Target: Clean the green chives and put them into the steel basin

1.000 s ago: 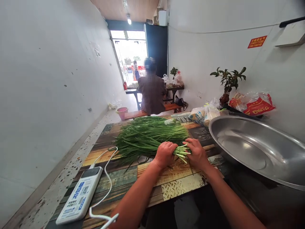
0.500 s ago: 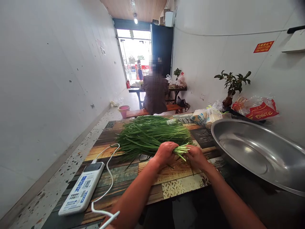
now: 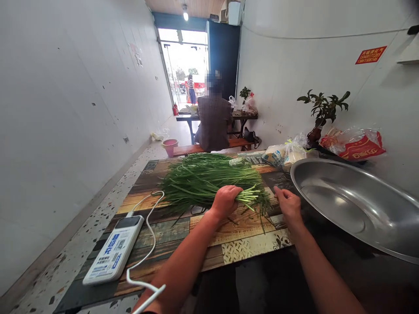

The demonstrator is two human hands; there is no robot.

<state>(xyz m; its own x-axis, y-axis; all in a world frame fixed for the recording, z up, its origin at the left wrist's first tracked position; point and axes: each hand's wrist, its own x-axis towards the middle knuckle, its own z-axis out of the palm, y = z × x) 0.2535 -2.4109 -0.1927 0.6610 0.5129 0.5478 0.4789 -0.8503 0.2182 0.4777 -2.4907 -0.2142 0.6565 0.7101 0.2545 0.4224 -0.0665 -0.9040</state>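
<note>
My left hand (image 3: 226,201) is closed around a bunch of garlic chives (image 3: 248,196), their pale cut ends sticking out to the right. Behind it a large heap of green chives (image 3: 196,179) spreads over the wood-patterned table (image 3: 176,240). My right hand (image 3: 289,205) is apart from the bunch, between it and the steel basin. Its thumb and fingers are drawn together; whatever they may pinch is too small to make out. Loose green scraps (image 3: 262,205) lie just beyond the bunch's ends.
A wide steel basin (image 3: 330,205) stands at the right. A white power bank (image 3: 114,250) with a cable lies at the left. Plastic bags (image 3: 291,155), a potted plant (image 3: 317,131) and a red package (image 3: 363,146) line the back right. A person (image 3: 214,122) sits farther off, facing away.
My right hand has moved off the chive ends, to the right towards the basin. The left hand keeps its hold on the bunch. The view has tilted slightly down.
</note>
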